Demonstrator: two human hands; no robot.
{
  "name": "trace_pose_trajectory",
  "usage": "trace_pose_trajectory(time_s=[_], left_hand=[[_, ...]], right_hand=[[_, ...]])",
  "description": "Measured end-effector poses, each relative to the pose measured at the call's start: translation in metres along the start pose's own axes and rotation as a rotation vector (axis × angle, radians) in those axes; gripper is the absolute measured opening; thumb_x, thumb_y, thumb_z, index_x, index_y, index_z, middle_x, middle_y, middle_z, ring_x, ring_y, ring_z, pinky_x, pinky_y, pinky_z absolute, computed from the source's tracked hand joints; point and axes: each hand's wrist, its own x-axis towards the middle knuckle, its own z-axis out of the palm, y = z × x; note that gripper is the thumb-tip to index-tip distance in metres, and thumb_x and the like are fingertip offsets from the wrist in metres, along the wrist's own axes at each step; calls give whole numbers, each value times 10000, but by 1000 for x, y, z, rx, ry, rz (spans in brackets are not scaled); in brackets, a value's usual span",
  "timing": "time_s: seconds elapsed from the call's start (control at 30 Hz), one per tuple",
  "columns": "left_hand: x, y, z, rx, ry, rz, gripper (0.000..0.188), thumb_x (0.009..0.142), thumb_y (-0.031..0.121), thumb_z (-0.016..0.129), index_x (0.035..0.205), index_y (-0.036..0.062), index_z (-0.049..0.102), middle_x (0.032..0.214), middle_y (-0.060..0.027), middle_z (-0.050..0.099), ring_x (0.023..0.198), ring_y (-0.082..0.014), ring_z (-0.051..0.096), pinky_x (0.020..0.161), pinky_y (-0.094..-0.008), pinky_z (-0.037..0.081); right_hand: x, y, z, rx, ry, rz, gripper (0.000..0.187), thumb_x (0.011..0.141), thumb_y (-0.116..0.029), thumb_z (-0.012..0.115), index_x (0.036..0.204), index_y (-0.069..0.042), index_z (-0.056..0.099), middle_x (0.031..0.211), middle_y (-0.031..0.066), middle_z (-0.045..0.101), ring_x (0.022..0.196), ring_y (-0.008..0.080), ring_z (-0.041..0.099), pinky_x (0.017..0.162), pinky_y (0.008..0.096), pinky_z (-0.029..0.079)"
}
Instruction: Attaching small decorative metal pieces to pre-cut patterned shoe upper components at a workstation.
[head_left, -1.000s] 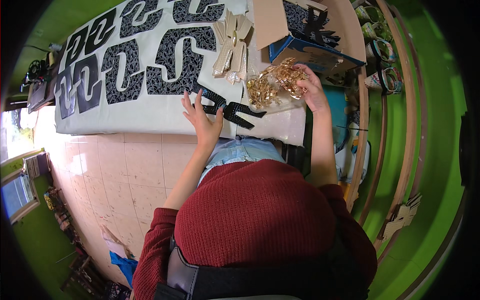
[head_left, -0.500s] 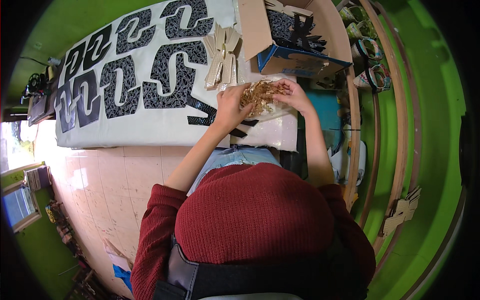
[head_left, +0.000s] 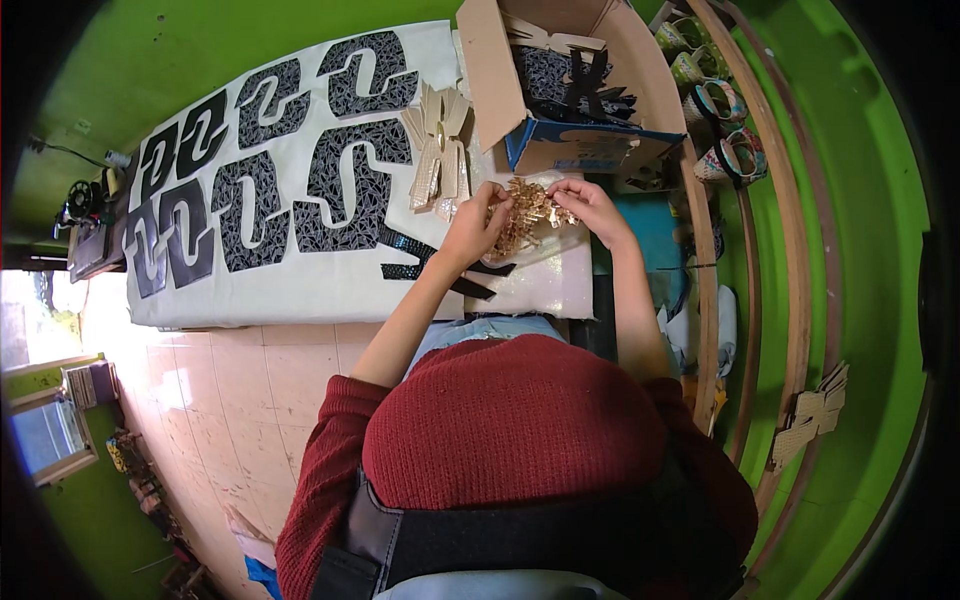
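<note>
A heap of small gold metal pieces (head_left: 522,222), buckle-like in size, lies on clear plastic at the right end of the white-covered table (head_left: 330,290). My left hand (head_left: 478,228) bends over its left side, thumb and fingers drawn together at the pieces; what exactly is between them is partly hidden. At the right side my right hand (head_left: 592,208) pinches some of the gold pieces between thumb and fingertips. Black textured straps (head_left: 408,270) lie under and beside my left wrist. Just behind it rests a bundle of beige woven-textured straps (head_left: 440,150).
Several black patterned S-shaped cutouts (head_left: 250,210) are spread over the table's left and middle. An open cardboard box (head_left: 590,145) with dark and beige strips stands behind my hands. To the right are wooden rails (head_left: 790,230) and small woven baskets (head_left: 730,155). A sewing machine (head_left: 90,210) sits far left.
My right hand's fingers have drawn back from over the heap to its right edge, pinching gold pieces. My left fingers have closed together. The whole view has shifted slightly.
</note>
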Motion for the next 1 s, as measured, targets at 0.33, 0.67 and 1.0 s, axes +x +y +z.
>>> trace_pose_trajectory(time_s=[0.33, 0.67, 1.0], left_hand=[[-17, -19, -15, -279, 114, -66, 112, 907, 82, 510, 961, 15, 438, 878, -23, 510, 787, -64, 483, 690, -208, 439], [-14, 0, 5, 450, 78, 184, 120, 729, 51, 625, 822, 35, 551, 1105, -135, 567, 889, -294, 602, 761, -383, 457], [-12, 39, -6, 796, 108, 348, 247, 690, 112, 638, 935, 141, 635, 1067, -66, 552, 1018, -288, 500, 920, -437, 289]], right_hand=[[3, 3, 9, 224, 189, -175, 167, 902, -119, 468, 958, -9, 581, 1018, 46, 621, 938, 103, 559, 851, 235, 429], [0, 6, 7, 219, 360, -210, 112, 897, -71, 503, 951, 5, 565, 1074, 115, 608, 953, 120, 571, 843, 227, 442], [-27, -29, 6, 610, 421, -87, 149, 827, -42, 595, 972, -12, 612, 886, 36, 619, 799, 93, 586, 723, 206, 473]])
